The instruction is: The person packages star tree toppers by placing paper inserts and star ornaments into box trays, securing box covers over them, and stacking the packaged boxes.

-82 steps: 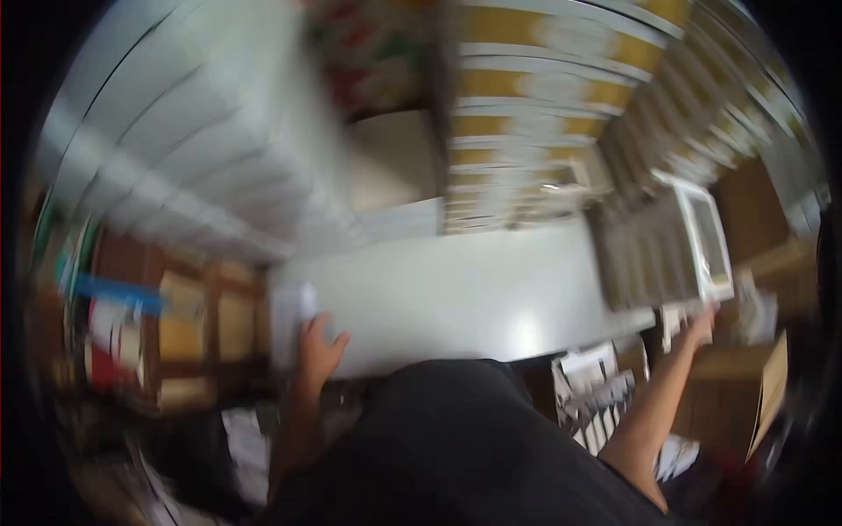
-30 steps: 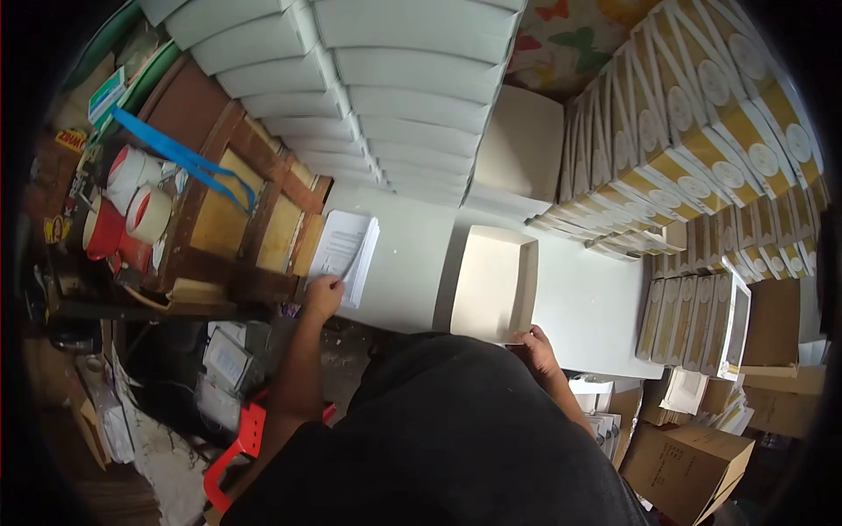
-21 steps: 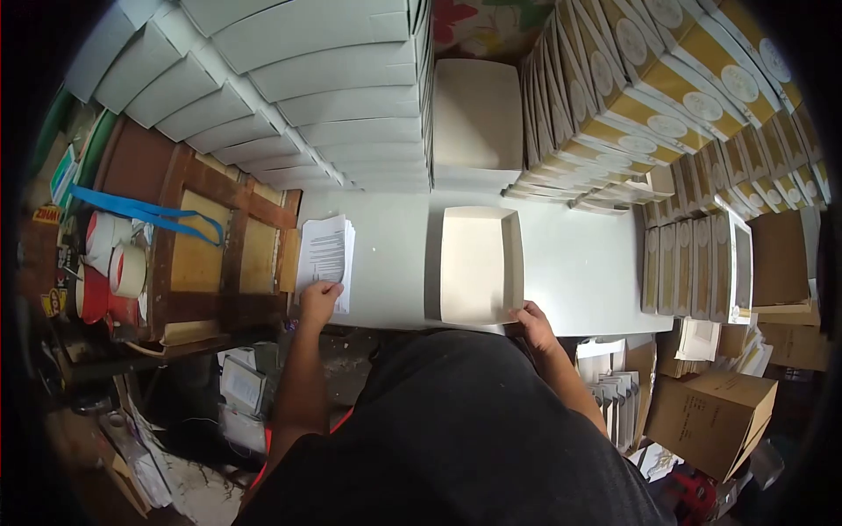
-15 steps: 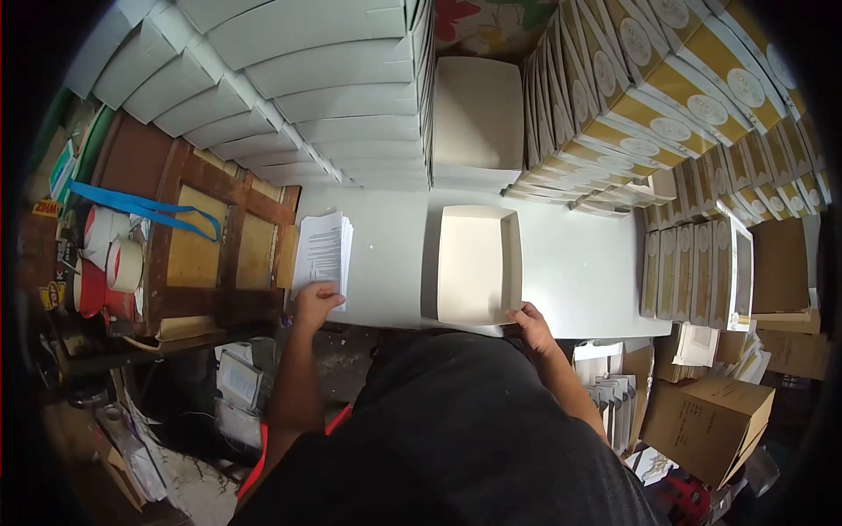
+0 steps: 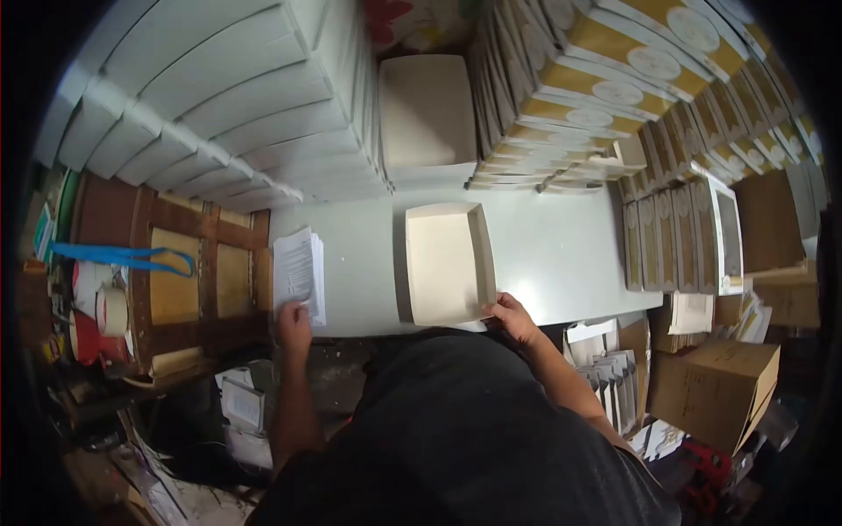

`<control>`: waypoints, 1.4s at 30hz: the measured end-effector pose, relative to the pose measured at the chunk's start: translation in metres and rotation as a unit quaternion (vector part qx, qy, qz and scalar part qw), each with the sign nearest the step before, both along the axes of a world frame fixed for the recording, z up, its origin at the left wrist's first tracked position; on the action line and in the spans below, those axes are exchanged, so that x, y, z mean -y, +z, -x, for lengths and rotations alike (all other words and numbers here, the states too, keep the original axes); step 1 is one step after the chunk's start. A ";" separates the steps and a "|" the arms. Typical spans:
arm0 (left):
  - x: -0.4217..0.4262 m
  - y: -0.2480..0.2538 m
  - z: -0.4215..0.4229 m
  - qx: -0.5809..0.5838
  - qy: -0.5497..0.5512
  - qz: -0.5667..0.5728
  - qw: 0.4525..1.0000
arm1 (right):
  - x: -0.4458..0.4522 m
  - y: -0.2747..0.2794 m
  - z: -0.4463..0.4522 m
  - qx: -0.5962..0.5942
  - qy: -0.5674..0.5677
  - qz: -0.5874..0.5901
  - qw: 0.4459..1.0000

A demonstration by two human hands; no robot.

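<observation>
An open, shallow cardboard box (image 5: 447, 263), cream inside, lies on the pale table in front of me. My right hand (image 5: 512, 318) grips its near right corner, thumb on the rim. To the left is a small stack of printed sheets (image 5: 296, 263), fanned slightly. At the near edge of that stack, my left hand (image 5: 295, 324) has its fingers curled and pinched on the paper. How many sheets it pinches I cannot make out.
Tall piles of white boxes (image 5: 254, 105) stand at the back left, gold-and-white boxes (image 5: 605, 88) at the back right. Another open box (image 5: 428, 114) sits between them. A wooden frame (image 5: 208, 263) borders the left; a brown carton (image 5: 715, 386) is low on the right.
The whole view has shifted, so most things appear further left. My left hand has closed in on the near edge of the sheets. My right hand keeps its hold on the box corner.
</observation>
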State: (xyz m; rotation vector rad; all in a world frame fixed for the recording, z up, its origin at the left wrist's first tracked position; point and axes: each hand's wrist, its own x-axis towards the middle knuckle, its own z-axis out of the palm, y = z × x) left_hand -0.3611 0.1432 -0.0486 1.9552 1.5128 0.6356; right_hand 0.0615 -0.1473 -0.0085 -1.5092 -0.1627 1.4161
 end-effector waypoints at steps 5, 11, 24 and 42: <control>0.029 0.091 -0.130 0.052 -0.029 -0.106 0.993 | 0.011 -0.014 0.007 -0.008 -0.027 -0.012 1.000; 0.095 0.099 -0.289 0.006 -0.403 -0.124 0.907 | 0.009 -0.015 0.001 -0.028 0.004 -0.052 0.998; 0.129 0.047 -0.289 -0.245 -0.506 0.001 0.827 | 0.009 -0.018 -0.010 0.011 0.038 -0.048 0.998; 0.113 0.020 -0.286 -0.393 -0.518 0.029 0.759 | 0.175 -0.015 0.070 0.233 -0.049 0.243 0.940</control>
